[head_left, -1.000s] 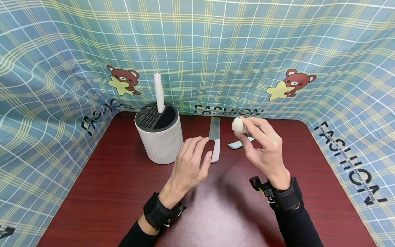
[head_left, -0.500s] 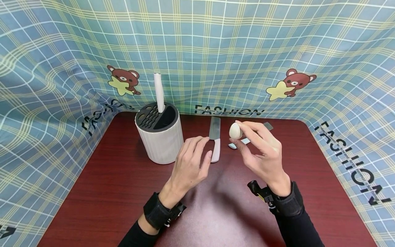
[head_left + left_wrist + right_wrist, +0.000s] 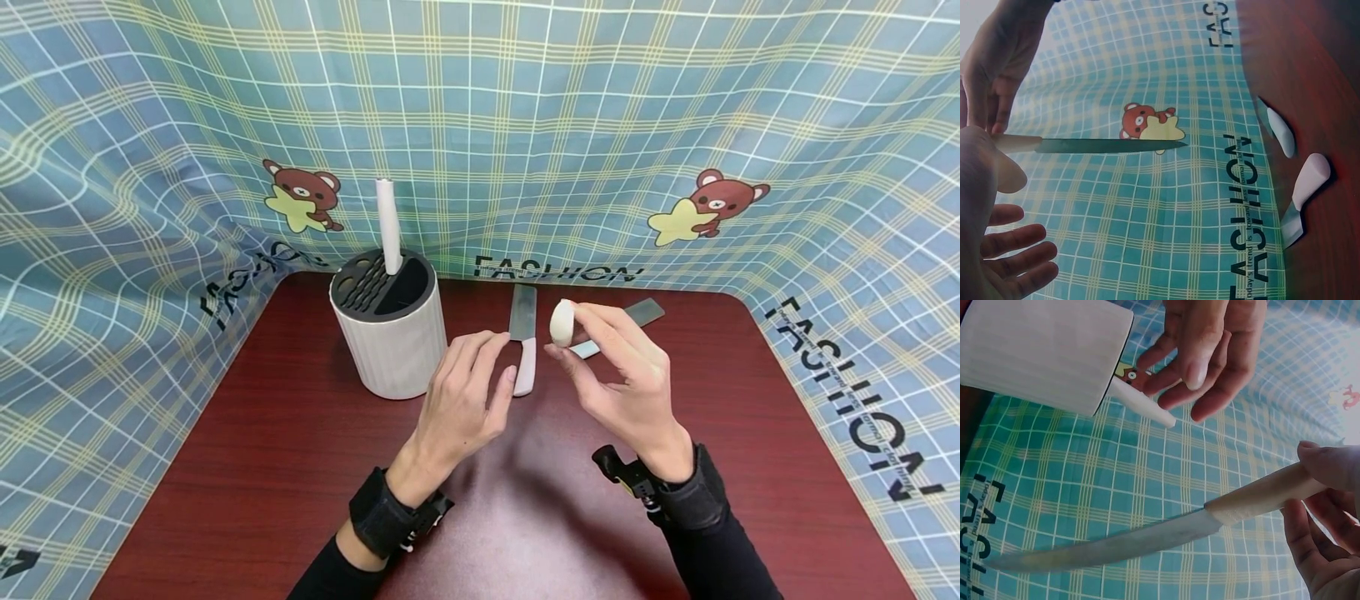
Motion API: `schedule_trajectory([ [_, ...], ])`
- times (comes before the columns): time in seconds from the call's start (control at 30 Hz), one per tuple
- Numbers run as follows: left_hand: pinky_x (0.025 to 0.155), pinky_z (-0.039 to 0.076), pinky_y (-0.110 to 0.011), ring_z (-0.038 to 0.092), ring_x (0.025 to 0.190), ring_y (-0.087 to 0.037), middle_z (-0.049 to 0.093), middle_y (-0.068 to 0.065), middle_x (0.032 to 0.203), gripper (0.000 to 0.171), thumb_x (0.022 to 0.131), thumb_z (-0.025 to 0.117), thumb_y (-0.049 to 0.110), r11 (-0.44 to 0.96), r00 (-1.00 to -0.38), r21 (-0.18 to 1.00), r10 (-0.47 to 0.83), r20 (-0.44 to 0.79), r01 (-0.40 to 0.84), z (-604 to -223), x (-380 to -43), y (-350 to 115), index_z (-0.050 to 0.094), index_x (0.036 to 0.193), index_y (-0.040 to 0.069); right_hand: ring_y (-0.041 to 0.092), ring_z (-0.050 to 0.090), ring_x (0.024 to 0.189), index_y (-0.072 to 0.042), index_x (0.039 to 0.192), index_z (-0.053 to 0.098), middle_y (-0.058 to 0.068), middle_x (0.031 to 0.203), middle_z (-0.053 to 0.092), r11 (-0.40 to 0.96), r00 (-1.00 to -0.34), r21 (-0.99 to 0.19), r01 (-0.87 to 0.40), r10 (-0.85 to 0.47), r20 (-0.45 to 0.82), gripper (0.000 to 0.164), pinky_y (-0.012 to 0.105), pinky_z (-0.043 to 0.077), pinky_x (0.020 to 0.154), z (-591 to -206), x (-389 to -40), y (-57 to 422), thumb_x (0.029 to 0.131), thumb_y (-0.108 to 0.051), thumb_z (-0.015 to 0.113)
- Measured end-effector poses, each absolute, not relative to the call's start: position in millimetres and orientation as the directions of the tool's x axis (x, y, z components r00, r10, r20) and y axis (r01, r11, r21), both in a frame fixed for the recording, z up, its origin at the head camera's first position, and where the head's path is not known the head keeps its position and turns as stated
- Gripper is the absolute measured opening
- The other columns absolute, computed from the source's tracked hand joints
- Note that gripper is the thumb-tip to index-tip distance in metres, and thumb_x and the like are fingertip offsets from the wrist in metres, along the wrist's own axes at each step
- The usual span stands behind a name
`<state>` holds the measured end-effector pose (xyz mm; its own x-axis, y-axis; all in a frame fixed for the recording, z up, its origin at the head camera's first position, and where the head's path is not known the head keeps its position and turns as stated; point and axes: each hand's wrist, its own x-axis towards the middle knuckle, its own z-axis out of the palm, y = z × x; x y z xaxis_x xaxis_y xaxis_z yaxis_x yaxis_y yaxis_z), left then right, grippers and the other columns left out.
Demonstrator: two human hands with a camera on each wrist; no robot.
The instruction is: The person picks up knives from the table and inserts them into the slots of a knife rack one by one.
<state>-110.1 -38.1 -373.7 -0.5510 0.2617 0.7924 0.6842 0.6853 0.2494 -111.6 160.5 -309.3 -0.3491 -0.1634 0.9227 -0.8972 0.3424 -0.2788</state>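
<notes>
My right hand (image 3: 626, 379) pinches a long, pointed knife (image 3: 1116, 547) by its pale handle (image 3: 1266, 495), above the table. From the head view only the handle's butt end (image 3: 561, 323) shows; the blade is hidden. The blade reaches well past the fingers in both wrist views. My left hand (image 3: 465, 396) holds nothing, its fingers loosely bent. It hovers beside a cleaver (image 3: 525, 367) with a white handle, which lies on the table. Behind my right hand lies another knife (image 3: 645, 312) with a pale blue handle, partly covered by the fingers.
A white ribbed knife block (image 3: 390, 358) with a dark slotted top stands left of my left hand. One white knife handle (image 3: 387, 225) sticks up from it. A checked cloth (image 3: 495, 150) with bears encloses the back and sides of the dark red table (image 3: 247, 467).
My right hand has shifted left and slightly down with the knife, and the handle has turned. More of the blade lying behind that hand now shows. My left hand has stayed in place.
</notes>
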Motion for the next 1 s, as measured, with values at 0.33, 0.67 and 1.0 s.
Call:
schedule_trajectory([
  [0.33, 0.094, 0.051, -0.037, 0.061, 0.107, -0.026, 0.065, -0.012, 0.116, 0.035, 0.097, 0.059, 0.018, 0.669, -0.53, 0.248, 0.254, 0.809, 0.7, -371.3, -110.3, -38.8, 0.062, 0.128, 0.001, 0.016, 0.064, 0.094, 0.01, 0.115, 0.066, 0.017, 0.103, 0.069, 0.318, -0.354, -0.28, -0.906, -0.207, 0.912, 0.035, 0.018, 0.052, 0.085, -309.8, -108.9, 152.3, 0.092, -0.015, 0.075],
  [0.67, 0.093, 0.052, -0.036, 0.062, 0.105, -0.026, 0.065, -0.013, 0.115, 0.035, 0.096, 0.061, 0.016, 0.644, -0.506, 0.253, 0.241, 0.828, 0.722, -369.5, -109.5, -38.1, 0.062, 0.126, -0.001, 0.018, 0.063, 0.094, 0.008, 0.114, 0.065, 0.016, 0.105, 0.069, 0.322, -0.342, -0.258, -0.911, -0.238, 0.909, 0.034, 0.017, 0.05, 0.084, -315.2, -106.3, 143.8, 0.095, -0.02, 0.072],
  [1.0, 0.091, 0.053, -0.035, 0.062, 0.105, -0.025, 0.066, -0.013, 0.117, 0.041, 0.09, 0.07, 0.017, 0.611, -0.462, 0.235, 0.244, 0.852, 0.756, -367.0, -108.5, -37.9, 0.06, 0.126, -0.002, 0.019, 0.064, 0.101, 0.008, 0.117, 0.064, 0.017, 0.11, 0.069, 0.318, -0.33, -0.235, -0.918, -0.289, 0.899, 0.035, 0.018, 0.048, 0.084, -320.8, -104.9, 137.0, 0.095, -0.018, 0.071],
])
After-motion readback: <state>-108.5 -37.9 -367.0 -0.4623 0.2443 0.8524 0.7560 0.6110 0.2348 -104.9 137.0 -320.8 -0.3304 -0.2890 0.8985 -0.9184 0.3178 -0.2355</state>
